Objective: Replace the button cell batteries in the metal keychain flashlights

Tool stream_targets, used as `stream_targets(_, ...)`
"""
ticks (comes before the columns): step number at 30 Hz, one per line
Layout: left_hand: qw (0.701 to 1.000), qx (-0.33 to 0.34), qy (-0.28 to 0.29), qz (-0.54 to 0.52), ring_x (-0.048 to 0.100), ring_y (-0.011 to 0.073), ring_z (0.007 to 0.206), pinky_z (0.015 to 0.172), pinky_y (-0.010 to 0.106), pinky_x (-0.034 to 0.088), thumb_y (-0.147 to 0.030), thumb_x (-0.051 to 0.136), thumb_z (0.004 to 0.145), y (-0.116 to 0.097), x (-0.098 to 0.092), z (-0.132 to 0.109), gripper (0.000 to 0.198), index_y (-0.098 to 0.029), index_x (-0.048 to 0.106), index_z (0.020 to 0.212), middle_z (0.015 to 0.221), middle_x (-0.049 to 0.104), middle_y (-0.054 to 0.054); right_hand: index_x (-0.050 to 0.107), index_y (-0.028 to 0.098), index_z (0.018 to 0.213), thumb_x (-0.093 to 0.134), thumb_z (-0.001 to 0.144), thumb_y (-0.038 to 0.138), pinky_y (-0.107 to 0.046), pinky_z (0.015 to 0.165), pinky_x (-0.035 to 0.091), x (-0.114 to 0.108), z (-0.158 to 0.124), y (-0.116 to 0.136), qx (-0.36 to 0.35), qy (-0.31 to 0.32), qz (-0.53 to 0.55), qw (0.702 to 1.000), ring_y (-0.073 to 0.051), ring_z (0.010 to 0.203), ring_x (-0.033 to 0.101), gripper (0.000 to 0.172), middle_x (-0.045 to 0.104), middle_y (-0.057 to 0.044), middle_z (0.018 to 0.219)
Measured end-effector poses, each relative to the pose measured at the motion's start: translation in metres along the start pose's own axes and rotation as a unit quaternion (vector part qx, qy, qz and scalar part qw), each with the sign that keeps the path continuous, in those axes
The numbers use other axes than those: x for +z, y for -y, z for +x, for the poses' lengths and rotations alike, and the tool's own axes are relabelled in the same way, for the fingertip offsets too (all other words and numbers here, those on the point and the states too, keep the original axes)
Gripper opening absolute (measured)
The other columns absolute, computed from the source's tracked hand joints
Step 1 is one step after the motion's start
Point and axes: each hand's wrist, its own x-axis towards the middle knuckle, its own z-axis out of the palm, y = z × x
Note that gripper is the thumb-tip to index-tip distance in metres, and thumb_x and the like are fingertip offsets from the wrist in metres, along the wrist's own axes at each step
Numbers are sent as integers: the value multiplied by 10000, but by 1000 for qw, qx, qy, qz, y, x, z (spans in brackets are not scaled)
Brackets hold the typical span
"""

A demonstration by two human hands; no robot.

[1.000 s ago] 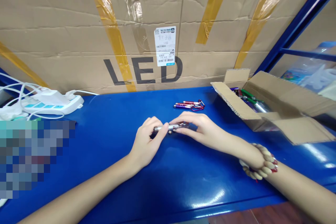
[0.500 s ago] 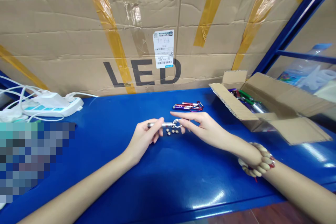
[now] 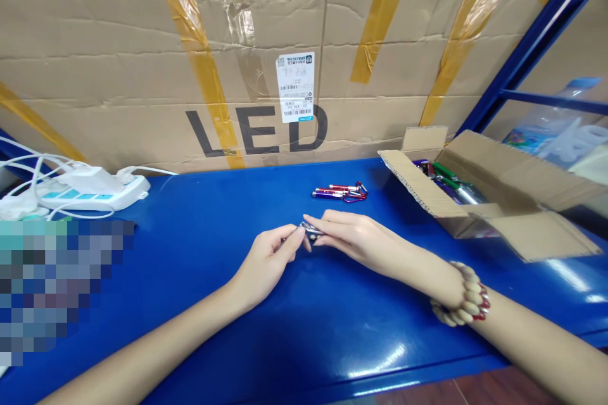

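Note:
Between my two hands is a small silver keychain penlight (image 3: 310,230), mostly covered by fingers. Thumb and fingers of my left hand (image 3: 268,262) pinch its left end. My right hand (image 3: 363,239), the wrist wearing a beaded bracelet (image 3: 468,296), is closed on the part to the right. Which end of the penlight faces which hand, I cannot tell. The small button cells on the table are largely hidden behind the fingers. Just beyond the hands lie a purple penlight (image 3: 327,194) and a red penlight (image 3: 339,188), each with a carabiner clip.
An open cardboard box (image 3: 418,186) holding several coloured penlights stands on the right of the blue table (image 3: 213,209). White cables and a power strip (image 3: 102,199) lie at the left. A large carton (image 3: 118,76) marked LED closes off the back.
The silver penlight has turned and shifted, so its long body no longer shows. My right fingers have closed in around it, and both hands now cover the button cells.

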Motion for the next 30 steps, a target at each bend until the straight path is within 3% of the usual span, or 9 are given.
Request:
stream_targets(3,1000,-7,-11,24,295,86,481,470,225,232,-474,402,869,-2,0,-1,390,-172,501,642,519,345,-59,635,146,942,340,957,319,-245,679,434,-2,2,7,33,-3,39,999,-125,689,535,342,587,-40,763)
stream_targets(7,998,6,0,64,299,89,484,473,217,245,-440,452,849,-7,1,-3,286,-186,541,753,535,391,-62,597,153,704,314,963,349,-210,606,423,-2,4,14,86,23,107,990,-85,545,497,430,549,10,601)
stream_targets(9,997,21,8,70,339,94,504,486,216,272,-416,408,867,-8,1,-4,306,-184,523,705,564,421,-46,617,156,782,361,948,366,-224,644,435,-1,4,13,78,10,93,993,-99,611,528,370,595,-5,684)
stream_targets(11,997,27,-5,75,358,96,512,494,218,285,-400,376,878,-6,2,-4,335,-183,470,640,567,411,-42,620,165,987,429,922,374,-244,690,449,0,3,10,60,-17,67,996,-121,704,556,291,624,-28,799)
stream_targets(13,996,29,-23,84,346,95,503,491,219,279,-389,367,883,-5,2,-5,348,-186,420,605,546,379,-49,579,178,1142,457,912,362,-254,716,454,0,1,8,33,-24,45,998,-133,762,568,318,622,-45,867)
stream_targets(17,994,37,-37,92,326,94,506,485,218,270,-368,371,879,-7,3,-5,348,-189,369,580,545,350,-52,596,153,1138,497,892,354,-246,687,450,1,1,12,0,-5,25,1000,-132,736,557,334,597,-52,845)
stream_targets(22,996,39,-45,64,355,96,522,498,208,303,-357,393,861,-13,5,-7,300,-190,411,613,569,401,-47,612,138,1102,462,911,334,-250,689,457,6,1,14,24,1,41,999,-137,729,568,313,606,-52,818)
stream_targets(25,997,27,-48,59,353,94,522,499,208,299,-342,412,843,-12,5,-5,278,-188,416,612,567,406,-47,560,151,1191,417,933,293,-262,735,465,7,1,12,22,-2,37,999,-147,784,579,328,606,-60,864)
stream_targets(30,997,17,-44,55,314,86,503,479,206,271,-331,410,837,-9,3,-3,302,-186,384,574,541,348,-56,487,140,1258,341,957,278,-297,796,472,4,1,13,10,56,-22,998,-166,872,570,362,585,-85,965)
